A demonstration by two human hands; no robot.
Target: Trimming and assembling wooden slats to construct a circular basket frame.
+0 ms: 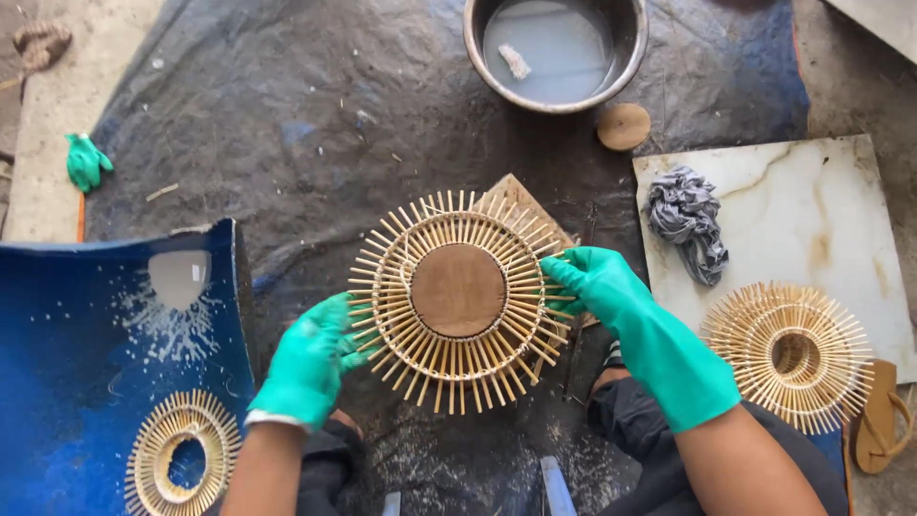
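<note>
- Between my knees, over the dark tarp (315,115) on the floor, I held the sunburst frame (458,301) flat and face-up; holding it level kept every spoke in sight
- my left hand (308,363), in a green rubber glove, had its grip clamped on the frame's lower-left rim; my right hand (600,279), gloved the same, pinched the right rim, fingers closed on the spokes; two opposite holds kept the light thing from tipping
- the frame was thin pale cane sticks fanned in a ring, bound by hoops of the same cane, round a smooth brown wooden disc in the middle
- a wooden board (521,203) lay under its far edge, seemingly as a work rest
- left of me a blue plastic sheet (67,382), splashed white, carried a second frame (183,457) with an open centre; right, a third frame (789,354) lay on the edge of a marbled slab (821,201), beside a crumpled grey rag (688,220); both were well apart from my hands
- ahead stood a metal bowl (556,53) of cloudy liquid, a small round wooden disc (624,126) just beside it
- a spare green glove (86,162) lay far left; a sandal (884,420) far right
</note>
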